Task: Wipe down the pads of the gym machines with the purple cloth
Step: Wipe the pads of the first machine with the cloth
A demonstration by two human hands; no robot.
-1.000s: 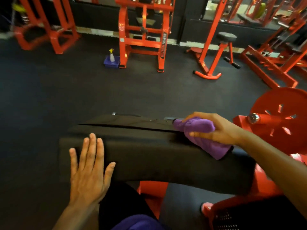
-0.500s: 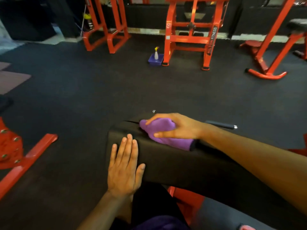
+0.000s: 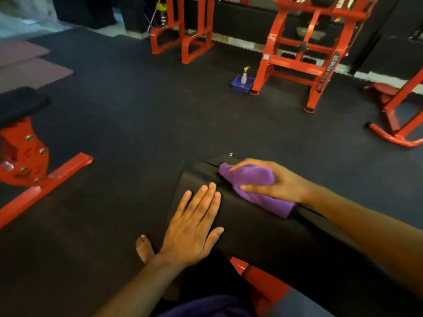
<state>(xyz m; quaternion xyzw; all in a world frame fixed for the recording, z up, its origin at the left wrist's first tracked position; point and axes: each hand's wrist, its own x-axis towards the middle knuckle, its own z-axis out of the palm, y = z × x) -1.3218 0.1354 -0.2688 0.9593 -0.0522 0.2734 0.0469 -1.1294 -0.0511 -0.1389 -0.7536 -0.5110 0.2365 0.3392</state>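
Far left, a red machine frame (image 3: pixel 25 156) sits on the dark rubber floor (image 3: pixel 119 124), a black pad (image 3: pixel 20 104) on top of it and a long red foot running out toward the middle. Pinkish floor mats (image 3: pixel 29 65) lie beyond it, up in the corner.

Moving in, a bare foot (image 3: pixel 144 248) shows on the floor just beside the left wrist. The left hand (image 3: pixel 194 227) lies flat on the near left end of the black bench pad (image 3: pixel 251 227), fingers straight and close together, thumb out to the side, gripping nothing, palm down on the vinyl.

Further back, centre, a spray bottle (image 3: pixel 244 75) with a yellow top stands in a small blue tub (image 3: pixel 240 86), right against the foot of a red machine (image 3: pixel 304 56) with lettering down one leg. Another red frame (image 3: pixel 183 35) stands to its left.

Now the action: the purple cloth (image 3: pixel 254 184) is on top of the bench pad, at its far left end, bunched under the right hand (image 3: pixel 274 181). Fingers curl over the far side, thumb pinches the near edge, and a tail of cloth trails back under the wrist.

Far right, a curved red base (image 3: pixel 393 133) rests on the floor, well apart from the bench.
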